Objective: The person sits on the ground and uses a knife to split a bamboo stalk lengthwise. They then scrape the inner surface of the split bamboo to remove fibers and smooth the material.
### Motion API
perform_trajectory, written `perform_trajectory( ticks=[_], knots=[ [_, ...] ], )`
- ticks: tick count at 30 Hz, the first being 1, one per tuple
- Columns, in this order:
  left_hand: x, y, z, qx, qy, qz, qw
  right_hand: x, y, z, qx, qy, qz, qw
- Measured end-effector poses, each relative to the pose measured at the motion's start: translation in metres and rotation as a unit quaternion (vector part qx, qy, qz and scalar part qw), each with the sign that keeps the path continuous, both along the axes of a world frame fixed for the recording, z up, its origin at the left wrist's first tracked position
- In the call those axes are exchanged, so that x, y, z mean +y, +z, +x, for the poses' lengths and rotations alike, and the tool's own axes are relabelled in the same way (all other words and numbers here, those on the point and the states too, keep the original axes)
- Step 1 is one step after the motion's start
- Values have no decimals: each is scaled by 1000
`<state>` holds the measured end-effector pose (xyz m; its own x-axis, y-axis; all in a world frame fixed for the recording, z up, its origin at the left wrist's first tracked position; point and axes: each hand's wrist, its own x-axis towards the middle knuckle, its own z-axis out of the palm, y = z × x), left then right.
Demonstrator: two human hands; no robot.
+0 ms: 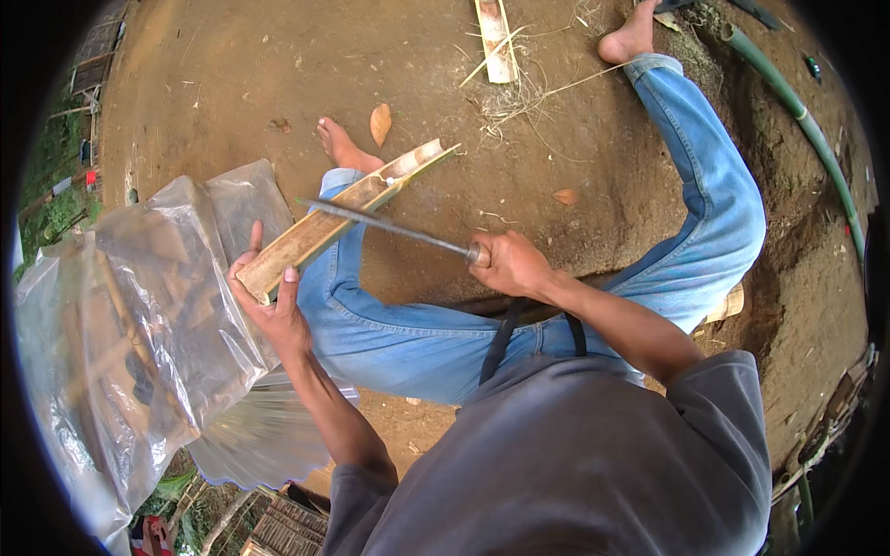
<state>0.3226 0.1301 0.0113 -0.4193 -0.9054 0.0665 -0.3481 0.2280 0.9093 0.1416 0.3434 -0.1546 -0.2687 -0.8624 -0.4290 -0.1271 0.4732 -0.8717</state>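
My left hand (278, 310) grips the near end of a half-round split bamboo piece (306, 239), thumb on one edge and the forefinger stretched along its side. The trough side faces up, and the piece slants away to the upper right over my left leg. My right hand (513, 266) is closed round the wooden handle of a long, narrow knife (413, 232). Its dark blade crosses the bamboo around the middle; I cannot tell whether it touches. Farther ahead on the ground lies another split bamboo piece (498, 46), with thin shavings (510, 104) beside it.
Clear plastic sheeting (190, 246) covers something at my left. A green bamboo pole (797, 109) lies along the right. My jeans-clad legs (705, 195) spread over bare earth, with dry leaves (380, 123) scattered near my left foot.
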Motion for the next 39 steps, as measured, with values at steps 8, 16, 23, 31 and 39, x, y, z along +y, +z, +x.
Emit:
perform_trajectory(
  ticks=[8,16,23,31,39],
  knots=[
    [-8,-7,2,16,-3,5,1000,-4,-23,-11,31,8,54,998],
    [-13,-6,-6,26,22,14,999,-12,-51,-21,7,8,99,995],
    [-21,-7,1,-5,-1,-2,1000,-14,-86,-31,35,0,90,995],
    [-17,-6,-3,2,1,2,1000,-12,-119,-37,55,-2,121,991],
    [-27,-1,-19,20,12,21,1000,0,-162,-56,37,-39,206,977]
  ],
)
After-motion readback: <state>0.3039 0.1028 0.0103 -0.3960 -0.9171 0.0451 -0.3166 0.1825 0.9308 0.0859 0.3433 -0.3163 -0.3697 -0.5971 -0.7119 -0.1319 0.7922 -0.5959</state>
